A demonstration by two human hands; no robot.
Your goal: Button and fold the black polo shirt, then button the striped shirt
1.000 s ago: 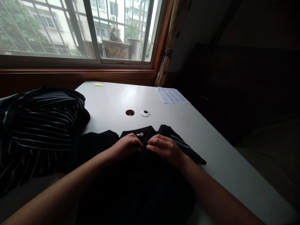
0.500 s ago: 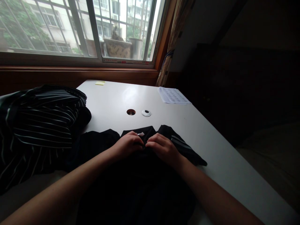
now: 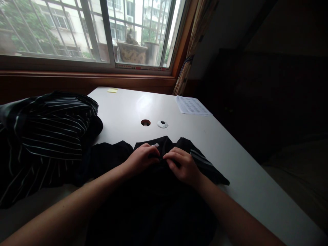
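A dark collared shirt (image 3: pixel 153 205) lies spread over the near part of the table, with pale stripes on its right sleeve. My left hand (image 3: pixel 144 157) is closed on the cloth at the neck opening, beside a small white label (image 3: pixel 155 145). Close to it, on the other side of the opening, my right hand (image 3: pixel 183 164) pinches the cloth between thumb and fingers. The fingertips of both hands nearly meet. Whatever small part lies between them is too dark to make out.
Black-and-white striped clothing (image 3: pixel 53 133) is heaped at the left. The white table (image 3: pixel 128 106) has a round cable hole (image 3: pixel 146 122) and its loose cover (image 3: pixel 162 124). Printed sheets (image 3: pixel 192 105) and a yellow sticky note (image 3: pixel 112 90) lie farther back, below a window (image 3: pixel 138 34).
The whole view has shifted slightly. The fingers of my right hand have shifted a little, opening a gap between thumb and forefinger. Both hands stay at the shirt's neck.
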